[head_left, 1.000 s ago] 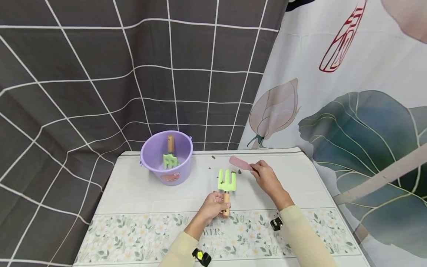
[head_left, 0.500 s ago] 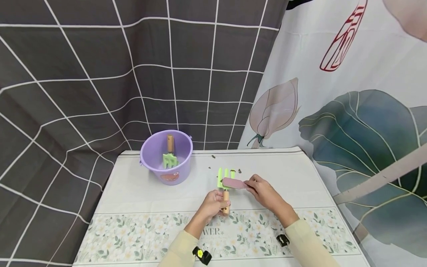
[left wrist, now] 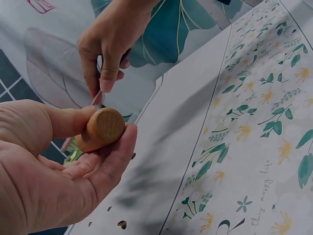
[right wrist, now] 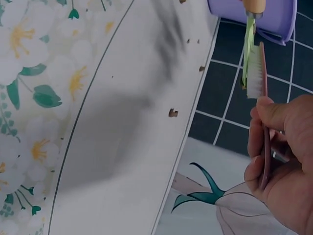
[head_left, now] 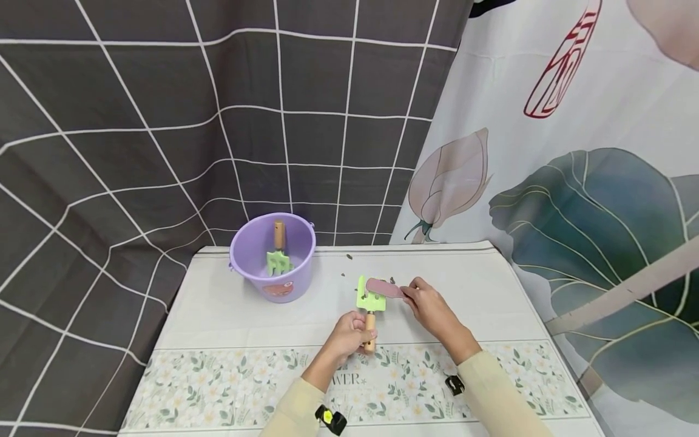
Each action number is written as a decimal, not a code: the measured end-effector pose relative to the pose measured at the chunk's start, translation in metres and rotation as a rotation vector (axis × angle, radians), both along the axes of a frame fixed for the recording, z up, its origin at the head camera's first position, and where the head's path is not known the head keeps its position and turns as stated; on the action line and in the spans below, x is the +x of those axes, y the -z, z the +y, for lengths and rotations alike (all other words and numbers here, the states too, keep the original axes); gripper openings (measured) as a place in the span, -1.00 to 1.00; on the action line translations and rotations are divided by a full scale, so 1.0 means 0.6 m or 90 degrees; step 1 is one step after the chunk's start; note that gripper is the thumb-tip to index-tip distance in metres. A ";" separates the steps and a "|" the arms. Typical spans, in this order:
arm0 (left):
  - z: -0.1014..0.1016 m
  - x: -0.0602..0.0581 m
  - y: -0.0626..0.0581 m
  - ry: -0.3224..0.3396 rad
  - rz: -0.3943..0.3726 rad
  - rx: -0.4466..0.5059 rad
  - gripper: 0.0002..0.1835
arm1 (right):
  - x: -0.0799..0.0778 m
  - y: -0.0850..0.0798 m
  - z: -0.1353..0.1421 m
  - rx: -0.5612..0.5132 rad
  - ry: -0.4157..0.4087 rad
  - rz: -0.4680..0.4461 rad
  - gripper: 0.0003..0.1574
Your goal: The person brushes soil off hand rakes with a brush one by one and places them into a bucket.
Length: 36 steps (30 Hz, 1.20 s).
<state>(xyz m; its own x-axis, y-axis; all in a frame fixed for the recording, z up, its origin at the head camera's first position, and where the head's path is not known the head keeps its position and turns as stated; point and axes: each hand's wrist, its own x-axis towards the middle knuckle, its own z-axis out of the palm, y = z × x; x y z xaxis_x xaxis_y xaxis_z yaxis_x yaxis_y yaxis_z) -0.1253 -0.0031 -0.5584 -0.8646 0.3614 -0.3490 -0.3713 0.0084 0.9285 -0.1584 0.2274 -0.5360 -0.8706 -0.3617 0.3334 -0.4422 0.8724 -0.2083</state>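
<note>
My left hand point(head_left: 352, 332) grips the wooden handle of a toy garden fork point(head_left: 374, 303), its light green tines pointing away from me. In the left wrist view the round end of the handle point(left wrist: 108, 125) sits between thumb and fingers. My right hand point(head_left: 431, 309) holds a pink brush point(head_left: 384, 287) by its handle, laid across the tines and partly hiding them. White bristles point(right wrist: 254, 73) face the green fork head in the right wrist view, right at its surface. Small dark bits show on the fork's tines.
A purple bucket point(head_left: 303, 285) stands at the table's back left, holding a small green rake point(head_left: 279, 263) with a wooden handle. Several brown crumbs point(right wrist: 173, 112) are scattered on the white tabletop point(head_left: 453, 267). A dark gridded curtain point(head_left: 317, 139) hangs behind.
The brush has swung left from beside the fork onto its head, then shifted up toward the tine tips. The left hand and fork have stayed nearly still.
</note>
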 end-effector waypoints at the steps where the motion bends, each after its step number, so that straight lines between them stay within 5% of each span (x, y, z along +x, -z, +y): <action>1: 0.001 0.001 0.000 0.001 0.000 -0.001 -0.72 | -0.002 0.000 -0.001 0.002 0.007 0.004 -0.81; 10: 0.003 0.003 -0.001 0.005 0.009 -0.001 -0.72 | -0.014 -0.001 -0.011 0.018 0.069 0.037 -0.75; 27: -0.002 0.003 0.005 0.014 0.000 0.007 -0.71 | -0.026 -0.013 0.003 -0.066 0.107 -0.025 -0.70; 36: -0.006 0.001 0.003 0.008 -0.012 -0.007 -0.73 | 0.018 0.001 0.014 -0.080 0.028 -0.067 -0.72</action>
